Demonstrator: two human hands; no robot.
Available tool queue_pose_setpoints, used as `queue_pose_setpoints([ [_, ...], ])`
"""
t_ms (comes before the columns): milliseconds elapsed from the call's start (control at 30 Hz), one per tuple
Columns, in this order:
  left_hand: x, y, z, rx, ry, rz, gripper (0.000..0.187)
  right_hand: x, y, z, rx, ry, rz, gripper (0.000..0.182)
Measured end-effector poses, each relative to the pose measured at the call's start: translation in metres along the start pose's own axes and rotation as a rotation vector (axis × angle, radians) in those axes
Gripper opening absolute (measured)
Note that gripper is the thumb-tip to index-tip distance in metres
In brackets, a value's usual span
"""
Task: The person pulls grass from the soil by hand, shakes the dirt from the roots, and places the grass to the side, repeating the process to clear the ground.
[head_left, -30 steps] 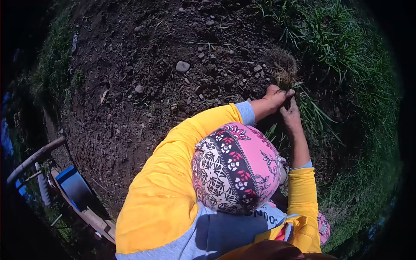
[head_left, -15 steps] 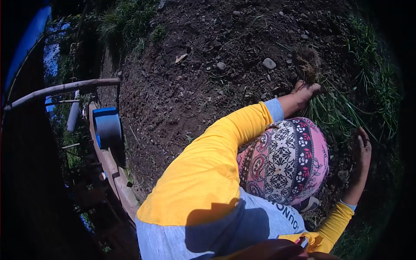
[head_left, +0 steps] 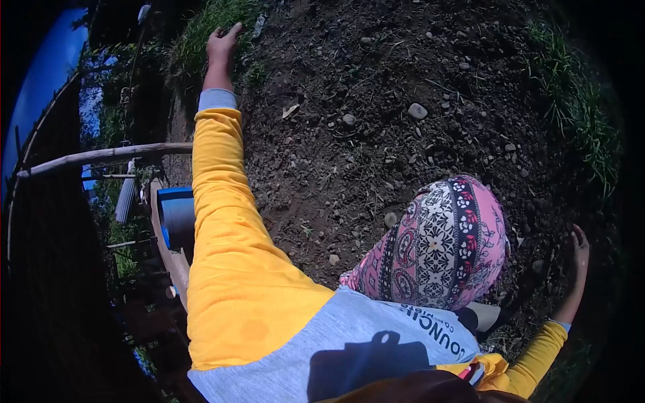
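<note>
My left hand [head_left: 223, 46] is stretched out at the top left, beside and over a tuft of green grass [head_left: 191, 50]. Its fingers are apart, and I see nothing in them. At the right, my right hand [head_left: 580, 250] hangs low over dark soil [head_left: 537, 232] with its fingers slightly curved and apart, holding nothing visible. My knee in pink, black and white patterned cloth [head_left: 437, 248] is bent between my arms. The uprooted grass clump seen earlier cannot be picked out clearly now.
Stony soil [head_left: 316, 161] fills the middle, with a pale stone [head_left: 417, 111] on it. Grass [head_left: 571, 101] grows along the right. To the left are a wooden pole [head_left: 101, 154], a blue container [head_left: 176, 218] and a plank [head_left: 178, 265].
My left hand has swung from the right side to the upper left and let go of the rooted grass clump. My right hand has moved slightly down and right.
</note>
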State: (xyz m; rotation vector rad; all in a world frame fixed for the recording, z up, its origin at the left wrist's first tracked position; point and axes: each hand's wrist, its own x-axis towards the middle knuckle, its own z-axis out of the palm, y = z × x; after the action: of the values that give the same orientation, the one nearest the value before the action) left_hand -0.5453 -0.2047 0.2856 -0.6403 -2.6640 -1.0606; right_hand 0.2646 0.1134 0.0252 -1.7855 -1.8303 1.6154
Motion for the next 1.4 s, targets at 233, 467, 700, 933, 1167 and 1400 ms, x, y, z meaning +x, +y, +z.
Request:
queue_pose_setpoints([
  [233,-0.223,0.15,0.163,0.486,-0.688,0.963,0.043,-0.064,-0.056,-0.038,-0.467,-0.026,-0.087,0.029],
  [467,-0.339,0.287,0.234,0.496,-0.985,1.438,0.034,-0.161,-0.08,-0.124,-0.762,0.178,-0.019,0.027],
  [700,-0.388,0.328,0.255,0.6,-1.139,1.727,0.013,-0.155,-0.075,-0.09,-0.904,0.051,-0.039,0.028],
  [933,-0.406,0.311,0.294,0.525,-1.249,1.788,0.011,-0.057,-0.054,-0.013,-1.191,0.064,-0.456,0.035],
  [1167,-0.423,0.295,0.324,0.45,-1.344,1.76,0.01,0.026,-0.095,0.044,-1.168,0.179,-0.748,0.044],
  [1400,-0.436,0.282,0.34,0.312,-1.389,1.663,0.013,0.097,-0.095,0.051,-1.246,0.333,-0.951,0.046],
])
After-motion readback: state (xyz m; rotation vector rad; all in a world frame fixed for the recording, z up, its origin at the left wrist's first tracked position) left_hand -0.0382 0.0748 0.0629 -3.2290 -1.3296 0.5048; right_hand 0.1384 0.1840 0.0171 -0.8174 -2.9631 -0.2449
